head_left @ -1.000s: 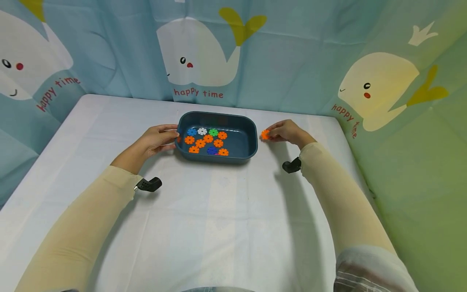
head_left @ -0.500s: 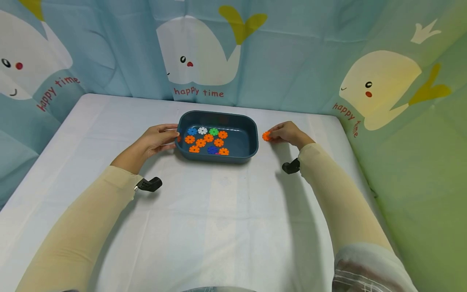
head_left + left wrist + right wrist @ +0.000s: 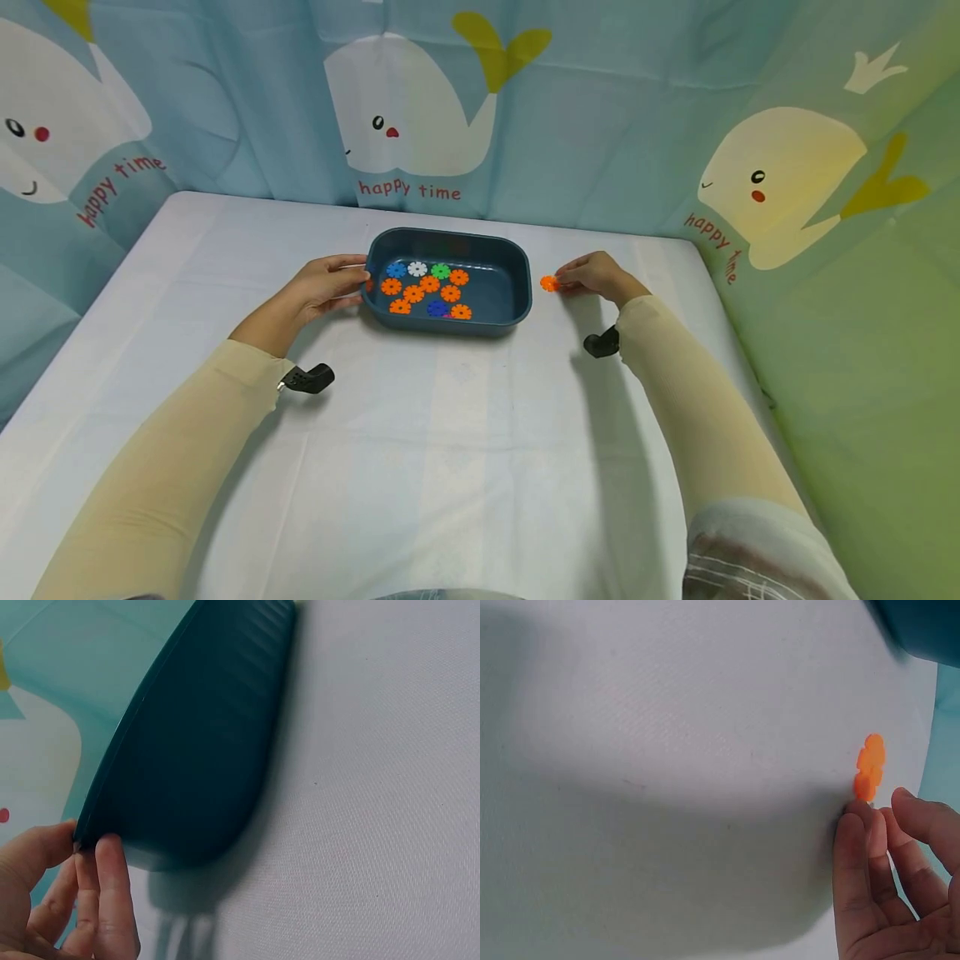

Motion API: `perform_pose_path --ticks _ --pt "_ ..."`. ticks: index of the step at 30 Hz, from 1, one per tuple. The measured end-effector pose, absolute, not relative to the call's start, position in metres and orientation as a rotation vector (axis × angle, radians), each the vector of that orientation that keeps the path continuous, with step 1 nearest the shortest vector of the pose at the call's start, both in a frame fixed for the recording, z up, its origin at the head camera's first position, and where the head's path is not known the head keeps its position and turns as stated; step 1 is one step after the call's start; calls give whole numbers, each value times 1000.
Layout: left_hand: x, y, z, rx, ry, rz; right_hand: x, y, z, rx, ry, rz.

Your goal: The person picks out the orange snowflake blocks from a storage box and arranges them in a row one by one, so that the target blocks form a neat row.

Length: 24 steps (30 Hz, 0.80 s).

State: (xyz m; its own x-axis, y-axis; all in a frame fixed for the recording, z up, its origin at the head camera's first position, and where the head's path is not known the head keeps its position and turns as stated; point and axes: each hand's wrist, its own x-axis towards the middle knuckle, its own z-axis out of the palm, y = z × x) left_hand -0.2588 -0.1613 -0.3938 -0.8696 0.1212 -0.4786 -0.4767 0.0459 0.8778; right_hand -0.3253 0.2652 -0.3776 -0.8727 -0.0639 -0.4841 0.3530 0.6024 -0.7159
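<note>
Right hand [image 3: 600,277]: fingers bent, tips in contact with the orange notched disc [image 3: 549,283]; the right wrist view shows one digit apart from it, and whether the disc is actually pinched cannot be told. Disc sits at the fingertips, on the hand's left, near the tray's right end and outside it. Left hand [image 3: 321,288]: clamped on the left end of the dark tray [image 3: 491,292], at the rim. Tray contains several coloured discs [image 3: 429,284], mostly orange, in its left part
</note>
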Motion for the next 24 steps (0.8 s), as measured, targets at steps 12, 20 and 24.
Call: perform_pose_path --ticks 12,20,24 --pt "-258 -162 -393 -377 1917 1872 -318 246 -352 52 2422 -1149" --pt "-258 -162 -395 -367 1903 1894 -312 221 -333 -40 2418 -1228" --pt "-258 -163 -395 -368 1898 1901 -308 212 -332 -61 2406 -1266"
